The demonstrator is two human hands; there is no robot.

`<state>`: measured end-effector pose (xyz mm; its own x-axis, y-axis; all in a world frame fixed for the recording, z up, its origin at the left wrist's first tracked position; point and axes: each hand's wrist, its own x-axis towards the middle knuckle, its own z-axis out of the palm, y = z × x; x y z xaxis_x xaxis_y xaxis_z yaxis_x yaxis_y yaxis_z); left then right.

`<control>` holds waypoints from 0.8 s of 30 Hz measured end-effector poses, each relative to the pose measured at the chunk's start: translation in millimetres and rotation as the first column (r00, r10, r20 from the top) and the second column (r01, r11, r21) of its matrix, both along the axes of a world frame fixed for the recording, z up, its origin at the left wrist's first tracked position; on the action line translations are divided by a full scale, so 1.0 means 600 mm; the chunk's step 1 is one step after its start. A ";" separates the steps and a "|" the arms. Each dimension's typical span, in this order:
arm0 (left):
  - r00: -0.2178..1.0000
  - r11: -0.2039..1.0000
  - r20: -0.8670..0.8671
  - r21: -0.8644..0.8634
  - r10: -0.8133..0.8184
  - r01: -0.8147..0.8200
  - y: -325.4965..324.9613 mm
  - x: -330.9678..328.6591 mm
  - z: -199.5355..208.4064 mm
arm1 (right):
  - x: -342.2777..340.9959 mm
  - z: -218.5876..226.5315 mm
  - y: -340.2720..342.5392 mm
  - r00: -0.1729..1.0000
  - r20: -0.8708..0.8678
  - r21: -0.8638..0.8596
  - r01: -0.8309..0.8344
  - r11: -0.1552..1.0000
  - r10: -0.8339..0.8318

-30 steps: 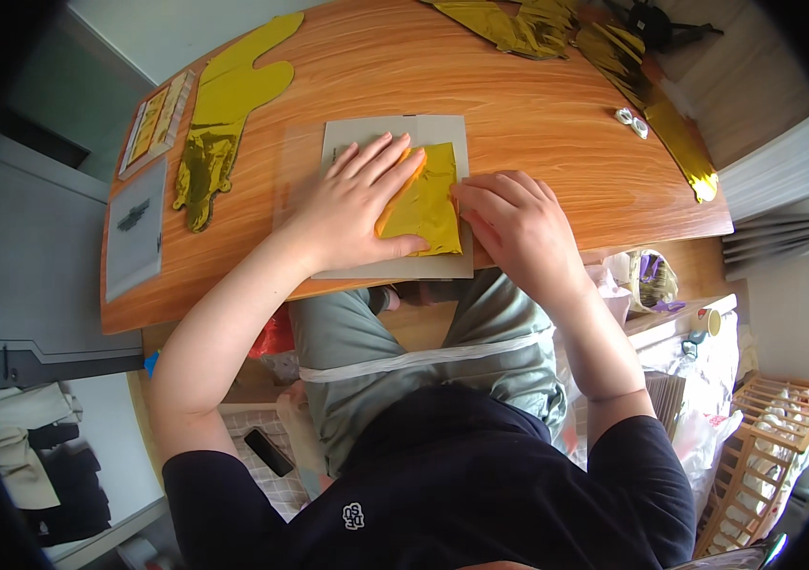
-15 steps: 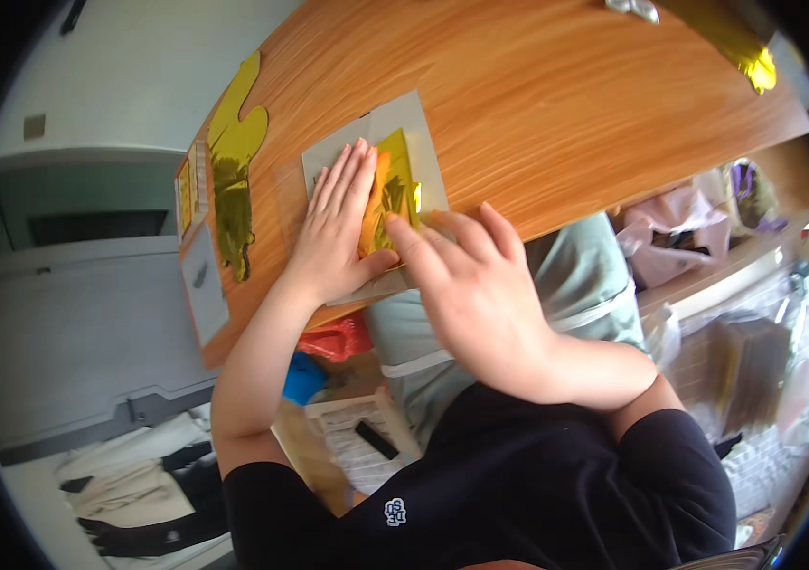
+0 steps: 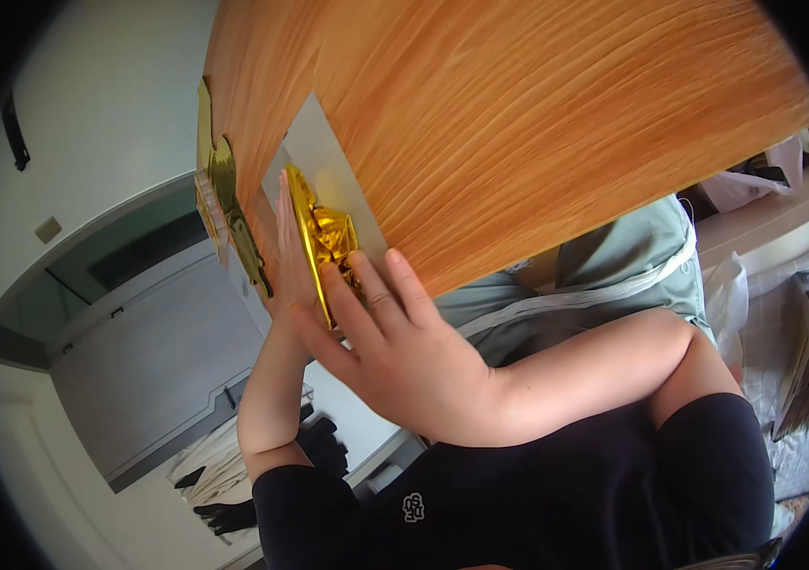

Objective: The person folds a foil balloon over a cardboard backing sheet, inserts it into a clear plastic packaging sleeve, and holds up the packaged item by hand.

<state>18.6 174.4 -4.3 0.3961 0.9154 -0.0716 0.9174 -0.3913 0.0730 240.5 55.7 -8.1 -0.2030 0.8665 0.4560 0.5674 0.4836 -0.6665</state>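
Pressing my right hand [image 3: 404, 356], fingers spread flat, on the crinkled gold foil sheet [image 3: 327, 236], I hold the foil against the thin grey rectangular card [image 3: 329, 157]. My left hand [image 3: 288, 249] lies open and flat just left of the foil, touching its edge. Card and foil sit at the near left edge of the smooth orange wood-grain table [image 3: 537, 114]. More glossy yellow foil pieces [image 3: 226, 204] lie further left.

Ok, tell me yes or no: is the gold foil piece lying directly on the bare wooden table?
No, the gold foil piece lies on a grey mat on the wooden table, pressed by both the left hand and the right hand.
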 end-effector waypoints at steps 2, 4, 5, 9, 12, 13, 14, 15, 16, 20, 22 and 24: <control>0.969 0.990 0.217 -0.090 0.123 -0.106 0.000 -0.015 -0.008 | -0.002 0.000 0.001 0.999 -0.040 0.009 0.004 1.000 -0.003; 0.875 0.962 0.412 -0.196 0.256 -0.190 -0.002 -0.027 -0.013 | 0.000 -0.002 0.002 1.000 -0.010 0.036 0.017 0.999 -0.017; 0.806 0.942 0.496 -0.254 0.323 -0.221 -0.003 -0.032 -0.015 | 0.001 -0.002 0.002 1.000 0.013 0.067 0.021 0.998 -0.021; 0.408 0.826 0.718 -0.488 0.564 -0.283 -0.014 -0.049 -0.016 | 0.016 0.010 0.006 0.996 0.087 0.108 -0.028 0.994 0.018; 0.156 0.749 0.739 -0.609 0.655 -0.261 -0.026 -0.049 -0.013 | 0.014 0.019 0.009 0.990 0.134 0.104 -0.060 0.993 0.046; 0.272 0.787 0.738 -0.586 0.617 -0.195 -0.030 -0.033 0.004 | 0.012 0.022 0.011 0.989 0.135 0.096 -0.072 0.993 0.059; 0.382 0.816 0.732 -0.564 0.564 -0.123 -0.035 -0.016 0.020 | 0.009 0.024 0.013 0.989 0.131 0.092 -0.074 0.993 0.061; 0.483 0.837 0.721 -0.546 0.497 -0.047 -0.037 -0.007 0.028 | 0.007 0.026 0.015 0.990 0.119 0.100 -0.092 0.991 0.079; 0.485 0.836 0.719 -0.545 0.499 -0.052 -0.040 -0.009 0.030 | 0.005 0.028 0.017 0.989 0.106 0.113 -0.111 0.987 0.099; 0.433 0.813 0.712 -0.575 0.553 -0.094 -0.044 -0.013 0.037 | 0.007 0.025 0.020 0.989 0.089 0.154 -0.129 0.980 0.116; 0.406 0.800 0.708 -0.590 0.577 -0.109 -0.044 -0.015 0.039 | 0.007 0.023 0.021 0.986 0.089 0.159 -0.152 0.975 0.139; 0.378 0.787 0.705 -0.606 0.600 -0.120 -0.042 -0.017 0.038 | 0.007 0.020 0.020 0.986 0.077 0.164 -0.157 0.974 0.146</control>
<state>8.5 149.1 18.6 0.1053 0.9476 -0.3017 0.3267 0.2536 0.9105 244.9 68.0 4.2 -0.3600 0.7350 0.5747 0.5175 0.6698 -0.5325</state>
